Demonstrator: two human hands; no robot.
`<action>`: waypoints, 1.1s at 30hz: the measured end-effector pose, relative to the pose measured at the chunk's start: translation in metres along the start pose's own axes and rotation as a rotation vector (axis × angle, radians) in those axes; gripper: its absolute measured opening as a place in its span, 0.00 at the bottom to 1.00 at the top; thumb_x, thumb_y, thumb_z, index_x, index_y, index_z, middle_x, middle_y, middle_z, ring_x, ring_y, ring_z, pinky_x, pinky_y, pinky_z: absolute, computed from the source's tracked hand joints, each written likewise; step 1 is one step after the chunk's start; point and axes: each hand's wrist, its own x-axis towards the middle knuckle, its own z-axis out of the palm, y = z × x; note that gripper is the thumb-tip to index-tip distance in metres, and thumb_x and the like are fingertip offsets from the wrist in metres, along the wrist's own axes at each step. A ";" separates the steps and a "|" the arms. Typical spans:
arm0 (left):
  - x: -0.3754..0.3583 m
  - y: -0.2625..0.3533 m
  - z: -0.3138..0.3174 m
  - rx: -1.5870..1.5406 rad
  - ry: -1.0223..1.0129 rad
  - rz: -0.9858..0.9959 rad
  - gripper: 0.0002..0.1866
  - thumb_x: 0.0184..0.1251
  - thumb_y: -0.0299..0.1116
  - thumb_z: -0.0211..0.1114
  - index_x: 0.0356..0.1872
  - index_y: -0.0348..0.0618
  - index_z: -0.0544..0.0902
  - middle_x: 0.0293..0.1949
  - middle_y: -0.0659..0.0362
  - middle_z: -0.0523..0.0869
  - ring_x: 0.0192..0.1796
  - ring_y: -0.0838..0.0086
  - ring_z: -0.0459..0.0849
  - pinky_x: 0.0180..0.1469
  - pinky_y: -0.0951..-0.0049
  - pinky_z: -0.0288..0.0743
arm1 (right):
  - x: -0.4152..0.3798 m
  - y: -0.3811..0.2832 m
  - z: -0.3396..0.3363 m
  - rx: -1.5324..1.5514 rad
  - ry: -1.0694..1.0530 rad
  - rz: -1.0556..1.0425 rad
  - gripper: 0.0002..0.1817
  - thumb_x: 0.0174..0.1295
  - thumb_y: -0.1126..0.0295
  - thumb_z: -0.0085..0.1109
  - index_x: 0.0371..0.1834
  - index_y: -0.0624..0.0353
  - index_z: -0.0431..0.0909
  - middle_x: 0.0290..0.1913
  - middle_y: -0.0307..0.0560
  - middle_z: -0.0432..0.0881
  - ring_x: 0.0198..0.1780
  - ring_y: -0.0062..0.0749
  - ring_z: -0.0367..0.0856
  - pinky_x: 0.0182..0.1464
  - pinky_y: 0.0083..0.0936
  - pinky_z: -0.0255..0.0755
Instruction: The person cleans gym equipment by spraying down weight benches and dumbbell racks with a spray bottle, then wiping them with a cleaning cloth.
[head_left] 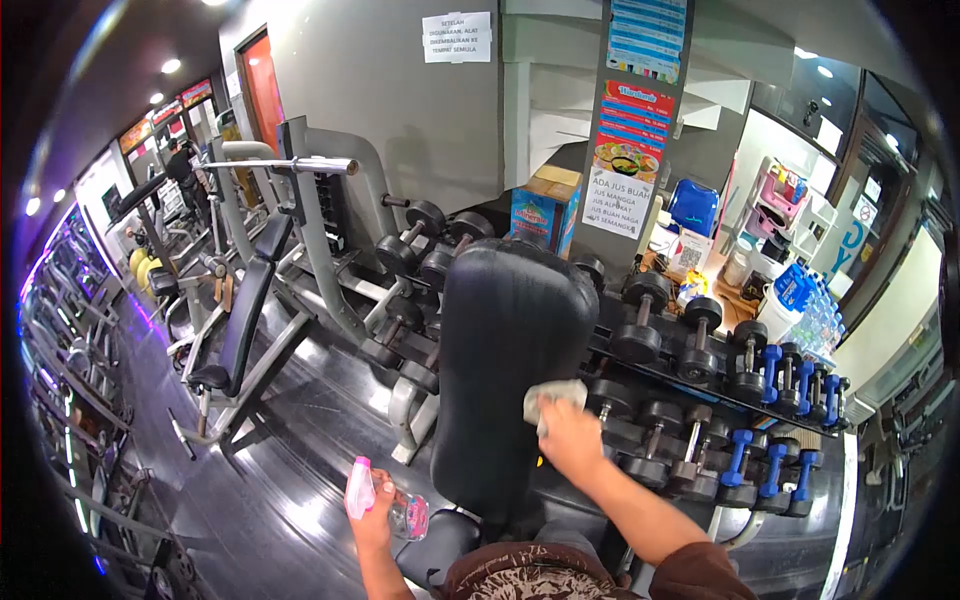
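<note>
My left hand (376, 508) is wrapped round a clear spray bottle (412, 517) with a pink and white spray head, held low at the left of the bench. In my right hand (568, 436) is a pale, crumpled cloth (556, 396), pressed against the right edge of the black padded backrest (512, 340). The backrest stands upright in front of me, with a duller, wet-looking patch near its top. Below it, the black seat pad (442, 545) shows in part beside my body.
A two-tier dumbbell rack (700, 385) stands behind and right of the bench, holding black and blue dumbbells. Another bench with a barbell (290, 165) is at the left. Water bottles (822, 315) and boxes sit on a counter. A person (183, 175) is far back left.
</note>
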 end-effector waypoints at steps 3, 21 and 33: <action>-0.010 0.002 -0.004 -0.012 0.035 0.045 0.18 0.62 0.31 0.75 0.48 0.39 0.76 0.38 0.57 0.81 0.30 0.72 0.83 0.33 0.68 0.81 | -0.039 0.000 0.025 0.081 -0.264 0.013 0.30 0.46 0.68 0.71 0.59 0.50 0.80 0.40 0.44 0.78 0.39 0.45 0.86 0.37 0.42 0.83; -0.085 0.026 0.022 0.047 0.094 0.029 0.18 0.62 0.31 0.75 0.48 0.39 0.77 0.37 0.58 0.80 0.30 0.72 0.83 0.33 0.68 0.81 | -0.053 0.011 0.062 0.192 -0.050 -0.119 0.16 0.56 0.68 0.63 0.50 0.48 0.83 0.41 0.45 0.84 0.35 0.46 0.88 0.41 0.46 0.84; -0.155 0.039 0.004 0.227 0.238 0.015 0.16 0.64 0.36 0.72 0.44 0.38 0.77 0.35 0.60 0.77 0.29 0.73 0.80 0.31 0.69 0.77 | 0.124 0.046 -0.138 0.789 0.773 0.028 0.19 0.58 0.78 0.65 0.55 0.61 0.82 0.46 0.58 0.85 0.49 0.55 0.85 0.51 0.38 0.79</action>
